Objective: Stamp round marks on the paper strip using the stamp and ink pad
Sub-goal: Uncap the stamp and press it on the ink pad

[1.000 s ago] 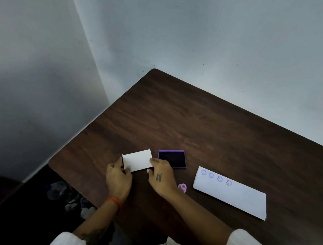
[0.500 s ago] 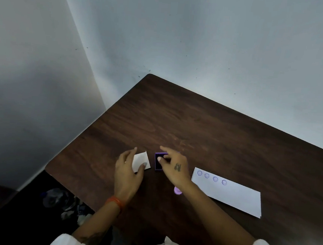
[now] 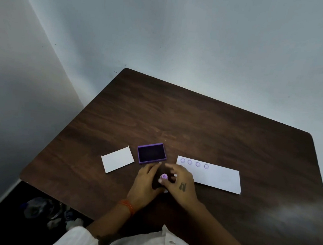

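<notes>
A white paper strip (image 3: 216, 178) lies on the dark wooden table (image 3: 195, 125), with several purple round marks along its upper left edge. The purple ink pad (image 3: 151, 153) sits uncovered to the strip's left. The small purple stamp (image 3: 164, 176) stands just below the pad, between my hands. My right hand (image 3: 182, 185) curls its thumb and fingers around the stamp. My left hand (image 3: 144, 181) lies beside it with fingers spread flat and holds nothing; its fingertips reach the pad's near edge.
A small white card (image 3: 117, 159) lies flat to the left of the ink pad. Grey walls meet behind the table's far left corner. Dark clutter (image 3: 39, 209) sits on the floor past the table's left edge.
My left hand let go of the white card and moved right. My right hand left the ink pad and came down around the stamp. The card now lies alone.
</notes>
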Demonstrator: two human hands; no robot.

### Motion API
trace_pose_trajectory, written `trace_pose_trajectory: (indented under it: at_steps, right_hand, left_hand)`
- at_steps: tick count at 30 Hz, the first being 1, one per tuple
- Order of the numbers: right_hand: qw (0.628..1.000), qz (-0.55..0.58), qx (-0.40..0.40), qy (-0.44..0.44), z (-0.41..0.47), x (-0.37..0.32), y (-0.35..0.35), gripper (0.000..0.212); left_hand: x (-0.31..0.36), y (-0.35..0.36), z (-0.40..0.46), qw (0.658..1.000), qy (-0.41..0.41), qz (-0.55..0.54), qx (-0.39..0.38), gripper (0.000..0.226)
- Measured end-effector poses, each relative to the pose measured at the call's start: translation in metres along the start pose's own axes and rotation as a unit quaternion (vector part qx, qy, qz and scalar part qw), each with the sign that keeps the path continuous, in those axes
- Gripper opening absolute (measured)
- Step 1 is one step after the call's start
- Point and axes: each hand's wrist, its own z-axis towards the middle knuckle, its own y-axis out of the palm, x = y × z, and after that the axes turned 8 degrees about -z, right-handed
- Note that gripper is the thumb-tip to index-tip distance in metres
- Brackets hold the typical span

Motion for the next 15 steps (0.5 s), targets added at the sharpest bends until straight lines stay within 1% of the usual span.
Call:
trace_pose_trajectory:
  at_steps: [3, 5, 8, 11, 13, 15]
  right_hand:
    - [0.998, -0.051, 0.001, -0.026, -0.0012, 0.0073, 0.01, 0.022]
    - [0.997, -0.071, -0.001, -0.032, 0.0003, 0.0085, 0.0126, 0.018]
    - [0.996, -0.079, -0.006, -0.043, 0.0027, 0.0095, 0.0124, 0.018]
    - [0.998, -0.047, 0.001, -0.043, 0.0037, 0.0092, 0.0106, 0.014]
    - [1.0, -0.008, 0.011, -0.024, 0.0051, 0.0072, 0.0094, 0.01]
    - [0.999, 0.026, 0.017, 0.008, 0.0077, 0.0053, 0.0077, 0.011]
  left_hand:
    - [-0.0036, 0.0071, 0.0044, 1.0, 0.009, 0.009, 0.014, 0.041]
    - [-0.0047, 0.0087, 0.0061, 1.0, 0.007, 0.006, 0.026, 0.027]
    - [-0.0048, 0.0091, 0.008, 0.999, 0.007, 0.002, 0.032, 0.024]
    - [-0.0033, 0.0072, 0.0079, 0.999, 0.007, -0.011, 0.035, 0.026]
    - [-0.0018, 0.0043, 0.0073, 0.998, 0.01, -0.04, 0.047, 0.028]
    - [0.0004, 0.0003, 0.0065, 0.996, 0.005, -0.073, 0.06, 0.031]
